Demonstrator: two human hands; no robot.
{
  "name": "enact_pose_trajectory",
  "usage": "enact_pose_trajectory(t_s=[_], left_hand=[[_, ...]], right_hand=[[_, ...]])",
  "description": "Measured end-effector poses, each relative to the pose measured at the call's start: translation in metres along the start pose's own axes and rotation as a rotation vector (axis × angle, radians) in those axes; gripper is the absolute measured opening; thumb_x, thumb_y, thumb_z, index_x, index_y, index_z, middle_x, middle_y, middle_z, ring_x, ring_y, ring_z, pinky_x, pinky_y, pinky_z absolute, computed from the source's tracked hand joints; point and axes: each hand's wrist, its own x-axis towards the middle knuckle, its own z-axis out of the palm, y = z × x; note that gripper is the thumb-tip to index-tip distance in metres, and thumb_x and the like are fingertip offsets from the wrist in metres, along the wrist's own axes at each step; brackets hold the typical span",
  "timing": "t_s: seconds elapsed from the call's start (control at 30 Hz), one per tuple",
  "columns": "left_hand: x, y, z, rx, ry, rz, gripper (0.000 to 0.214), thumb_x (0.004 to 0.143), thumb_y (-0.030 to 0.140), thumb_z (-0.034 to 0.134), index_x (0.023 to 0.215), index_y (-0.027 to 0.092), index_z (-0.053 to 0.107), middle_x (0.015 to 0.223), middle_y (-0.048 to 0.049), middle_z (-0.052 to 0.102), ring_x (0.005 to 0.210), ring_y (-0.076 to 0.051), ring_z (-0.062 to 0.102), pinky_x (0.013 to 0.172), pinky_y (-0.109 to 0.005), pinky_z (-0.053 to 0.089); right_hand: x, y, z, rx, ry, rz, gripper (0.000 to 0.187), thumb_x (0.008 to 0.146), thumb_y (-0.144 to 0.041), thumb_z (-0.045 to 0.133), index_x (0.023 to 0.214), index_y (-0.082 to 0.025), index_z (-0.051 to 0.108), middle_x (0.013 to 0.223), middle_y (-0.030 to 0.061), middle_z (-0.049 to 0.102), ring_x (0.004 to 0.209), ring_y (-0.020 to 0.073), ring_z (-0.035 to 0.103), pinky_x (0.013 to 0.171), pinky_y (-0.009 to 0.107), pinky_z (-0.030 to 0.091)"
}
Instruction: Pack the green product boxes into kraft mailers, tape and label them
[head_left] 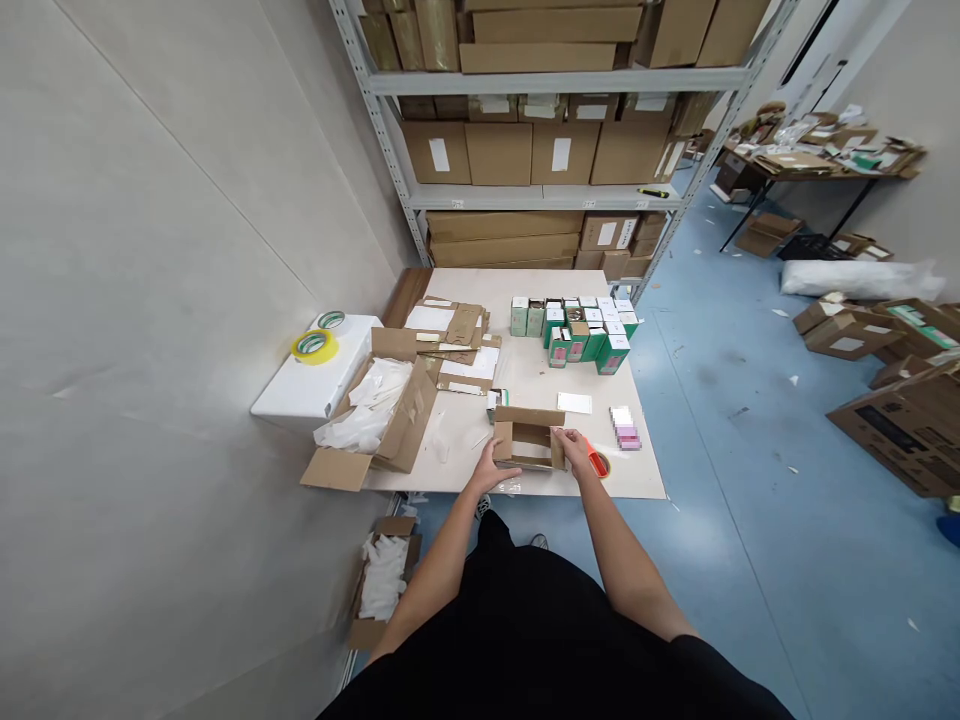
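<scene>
A small open cardboard box [529, 415] stands at the front edge of the table, its flaps raised and its inside facing up. My left hand [491, 470] grips its left front corner, thumb stretched along the near side. On the right side, my right hand [573, 448] pinches the flap or wall at that edge. Just right of that hand lies an orange-red tape dispenser [598, 461], partly covered by my wrist. Behind the box sit a small green-and-white carton [493, 400] and a white card [574, 403].
Several green-and-white cartons [592, 330] stand at the table's back right. Flattened cardboard [469, 360] lies back left, beside a large box of white packing [412, 420]. Yellow tape [315, 347] rests on a white surface. Shelving [555, 197] rises behind. Pink-and-white labels [625, 428] lie right.
</scene>
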Motion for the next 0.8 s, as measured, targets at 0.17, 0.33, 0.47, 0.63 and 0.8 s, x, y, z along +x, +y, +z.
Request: enact_pose_trajectory(t_s=[0.17,0.33,0.47,0.63,0.8], left_hand=[[0.000,-0.008,0.001,-0.003,0.027,-0.032,0.071,0.066,0.045,0.090,0.128,0.021,0.065,0.145,-0.0155,0.058,0.135,-0.034,0.055,0.113,-0.045,0.042],[0.005,-0.002,0.005,0.095,0.090,-0.013,0.045,0.079,0.032,0.077,0.121,0.020,0.067,0.129,-0.0118,0.069,0.121,-0.029,0.063,0.106,-0.042,0.047],[0.010,0.007,0.009,0.178,0.204,-0.066,0.045,0.083,0.026,0.070,0.127,0.021,0.062,0.126,-0.0112,0.071,0.115,-0.029,0.066,0.100,-0.041,0.049],[0.019,0.018,0.014,0.206,0.250,-0.112,0.055,0.083,0.027,0.069,0.136,0.025,0.057,0.129,-0.0109,0.070,0.118,-0.032,0.065,0.097,-0.040,0.048],[0.025,0.025,0.019,0.218,0.258,-0.080,0.078,0.085,0.029,0.067,0.158,0.028,0.038,0.141,-0.0103,0.064,0.126,-0.032,0.061,0.103,-0.040,0.045]], right_hand=[[-0.009,0.004,-0.012,0.016,-0.163,0.024,0.044,0.076,-0.061,0.073,0.090,-0.019,0.074,0.104,0.0058,0.076,0.104,0.0249,0.065,0.087,0.030,0.051],[-0.014,0.009,-0.014,0.132,-0.238,0.039,0.044,0.075,-0.053,0.071,0.101,-0.018,0.077,0.105,0.0082,0.077,0.105,0.0275,0.067,0.088,0.032,0.054],[-0.015,0.009,-0.013,0.261,-0.310,-0.081,0.057,0.070,-0.041,0.070,0.123,-0.020,0.073,0.122,0.0085,0.074,0.115,0.0298,0.064,0.095,0.036,0.053],[-0.016,0.010,-0.013,0.091,-0.279,-0.135,0.081,0.064,-0.029,0.069,0.145,-0.025,0.059,0.141,0.0084,0.065,0.128,0.0299,0.060,0.102,0.039,0.052],[-0.010,0.016,-0.011,0.005,-0.243,-0.191,0.080,0.071,-0.036,0.068,0.149,-0.027,0.054,0.150,0.0074,0.057,0.130,0.0284,0.057,0.106,0.040,0.049]])
